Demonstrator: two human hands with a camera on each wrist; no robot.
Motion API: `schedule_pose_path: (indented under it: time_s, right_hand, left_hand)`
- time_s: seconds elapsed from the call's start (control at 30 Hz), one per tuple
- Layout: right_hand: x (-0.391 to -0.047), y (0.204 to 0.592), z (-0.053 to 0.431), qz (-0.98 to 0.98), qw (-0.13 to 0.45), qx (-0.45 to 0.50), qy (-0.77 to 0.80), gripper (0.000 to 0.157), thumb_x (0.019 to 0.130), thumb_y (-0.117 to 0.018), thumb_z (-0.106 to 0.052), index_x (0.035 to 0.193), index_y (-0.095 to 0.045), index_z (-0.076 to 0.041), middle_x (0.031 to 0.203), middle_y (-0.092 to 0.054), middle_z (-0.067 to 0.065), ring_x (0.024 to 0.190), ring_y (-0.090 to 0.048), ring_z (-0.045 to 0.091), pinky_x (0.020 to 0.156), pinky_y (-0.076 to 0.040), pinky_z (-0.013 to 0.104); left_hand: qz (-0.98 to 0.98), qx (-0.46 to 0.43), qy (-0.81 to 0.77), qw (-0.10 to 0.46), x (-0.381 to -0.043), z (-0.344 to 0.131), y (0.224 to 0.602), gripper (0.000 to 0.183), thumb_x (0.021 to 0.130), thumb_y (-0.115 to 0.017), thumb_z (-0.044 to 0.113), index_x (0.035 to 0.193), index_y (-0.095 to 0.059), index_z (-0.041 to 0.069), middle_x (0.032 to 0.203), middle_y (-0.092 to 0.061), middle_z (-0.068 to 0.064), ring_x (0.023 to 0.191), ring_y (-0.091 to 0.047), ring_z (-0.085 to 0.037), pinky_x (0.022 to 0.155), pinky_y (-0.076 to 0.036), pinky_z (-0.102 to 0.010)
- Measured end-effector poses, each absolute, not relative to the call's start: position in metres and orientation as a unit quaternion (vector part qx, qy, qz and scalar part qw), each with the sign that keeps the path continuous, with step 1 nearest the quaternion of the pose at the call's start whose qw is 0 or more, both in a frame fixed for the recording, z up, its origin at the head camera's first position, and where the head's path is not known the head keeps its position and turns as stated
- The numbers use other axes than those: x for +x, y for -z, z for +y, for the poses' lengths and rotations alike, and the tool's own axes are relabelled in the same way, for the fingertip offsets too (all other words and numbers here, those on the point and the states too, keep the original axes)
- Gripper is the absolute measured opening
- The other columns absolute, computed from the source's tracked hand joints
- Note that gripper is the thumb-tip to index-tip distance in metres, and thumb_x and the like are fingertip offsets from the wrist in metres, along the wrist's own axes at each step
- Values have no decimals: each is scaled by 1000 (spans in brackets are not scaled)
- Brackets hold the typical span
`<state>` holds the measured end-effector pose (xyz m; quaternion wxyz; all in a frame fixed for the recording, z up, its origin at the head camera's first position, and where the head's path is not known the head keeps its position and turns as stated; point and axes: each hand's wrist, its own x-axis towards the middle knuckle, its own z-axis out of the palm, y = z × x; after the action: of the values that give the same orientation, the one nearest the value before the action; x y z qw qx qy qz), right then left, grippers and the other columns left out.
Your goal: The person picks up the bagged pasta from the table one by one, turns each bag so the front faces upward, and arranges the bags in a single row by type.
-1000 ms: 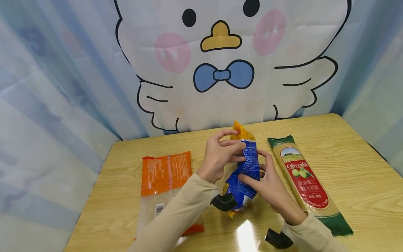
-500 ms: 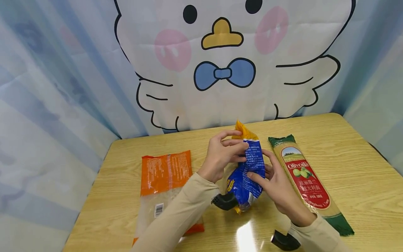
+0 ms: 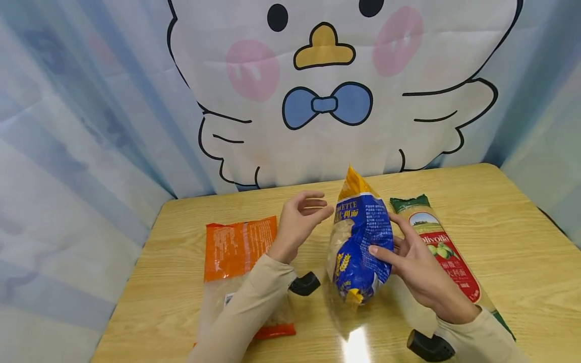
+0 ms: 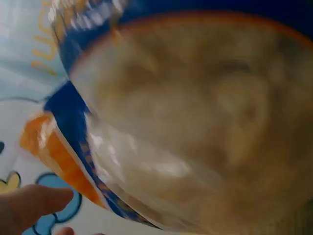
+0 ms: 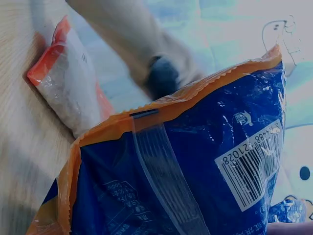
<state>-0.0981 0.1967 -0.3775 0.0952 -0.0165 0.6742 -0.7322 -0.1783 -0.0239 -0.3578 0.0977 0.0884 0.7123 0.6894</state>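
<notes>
A blue pasta bag (image 3: 363,242) with yellow ends stands tilted over the middle of the table, its front with a clear window turned partly left. My right hand (image 3: 419,269) grips its right side, thumb on the printed face and the other fingers going behind. Just left of the bag is my left hand (image 3: 299,222), fingers bent loosely and holding nothing. Close up in the left wrist view, pale pasta shows blurred through the window (image 4: 195,122), with a left finger (image 4: 39,203) near the yellow end. A barcode (image 5: 249,166) shows on the bag in the right wrist view.
An orange and clear packet (image 3: 240,247) lies on the left of the wooden table (image 3: 150,302), partly under the left sleeve. On the right lies a long green-ended spaghetti pack (image 3: 447,252), overlapped by the right hand. A curtain (image 3: 317,146) with a cartoon bird hangs behind.
My left hand has let go of the bag's top and moved left. The right hand has shifted slightly right, turning the bag so its window side shows more.
</notes>
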Motion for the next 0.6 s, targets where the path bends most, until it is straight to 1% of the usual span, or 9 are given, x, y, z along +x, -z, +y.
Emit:
schedule_pose_path:
  time_s: [0.07, 0.17, 0.23, 0.27, 0.33, 0.37, 0.43, 0.53, 0.6]
  right_hand:
    - [-99, 375, 197, 677, 93, -27, 730, 75, 97, -65, -12, 154, -18, -23, 141, -45, 25, 108, -67, 16, 85, -60, 45]
    - [-100, 373, 196, 682, 93, -33, 725, 77, 96, -66, -12, 155, -17, -22, 145, -40, 28, 110, -66, 15, 85, -60, 45]
    - [-100, 371, 196, 681, 96, -34, 725, 77, 97, -65, -11, 155, -16, -23, 146, -37, 29, 111, -65, 14, 87, -59, 44]
    - [-99, 371, 197, 679, 97, -34, 727, 77, 97, -65, -11, 155, -16, -23, 147, -37, 28, 111, -64, 14, 87, -59, 44]
    - [-99, 370, 197, 674, 101, -35, 731, 77, 97, -64, -11, 156, -16, -24, 147, -37, 26, 112, -64, 14, 88, -59, 42]
    - [-99, 370, 198, 671, 102, -35, 734, 77, 98, -63, -10, 156, -15, -23, 146, -39, 24, 112, -65, 14, 88, -59, 41]
    - [-99, 369, 199, 663, 105, -37, 741, 77, 98, -63, -9, 156, -14, -23, 142, -45, 19, 111, -66, 15, 88, -59, 40]
    - [-100, 367, 199, 653, 109, -41, 749, 78, 98, -62, -8, 157, -11, -21, 135, -53, 10, 110, -67, 18, 87, -59, 39]
    - [-100, 366, 199, 650, 111, -42, 751, 79, 99, -61, -8, 157, -11, -20, 131, -55, 6, 109, -68, 19, 86, -60, 40]
  left_hand:
    - [694, 69, -701, 148, -185, -29, 375, 48, 93, -71, 19, 137, -54, 8, 129, -62, -16, 116, -63, -29, 97, -55, -46]
    - [631, 39, -729, 262, -192, -32, 398, 56, 97, -65, 24, 146, -43, 6, 136, -57, -17, 120, -61, -30, 100, -53, -46]
    - [584, 35, -743, 325, -195, -32, 410, 58, 100, -60, 28, 148, -40, 5, 138, -56, -19, 119, -61, -30, 97, -54, -44]
    - [563, 36, -747, 351, -195, -32, 413, 58, 101, -58, 31, 149, -39, 6, 138, -55, -18, 118, -60, -29, 96, -54, -42]
    - [535, 45, -751, 384, -195, -31, 419, 55, 102, -53, 34, 149, -41, 9, 135, -55, -15, 114, -59, -26, 91, -54, -39]
    - [523, 50, -754, 394, -195, -31, 420, 53, 102, -52, 35, 149, -42, 10, 133, -56, -14, 113, -59, -25, 90, -54, -37]
    - [508, 54, -765, 392, -194, -31, 421, 48, 103, -51, 32, 146, -46, 11, 127, -58, -10, 108, -59, -22, 87, -54, -34]
    - [512, 50, -777, 362, -193, -32, 420, 38, 101, -52, 27, 134, -55, 8, 116, -61, -5, 100, -60, -19, 82, -54, -31]
    - [522, 41, -781, 339, -192, -33, 417, 34, 99, -55, 24, 129, -56, 9, 113, -61, -3, 97, -60, -19, 80, -54, -30]
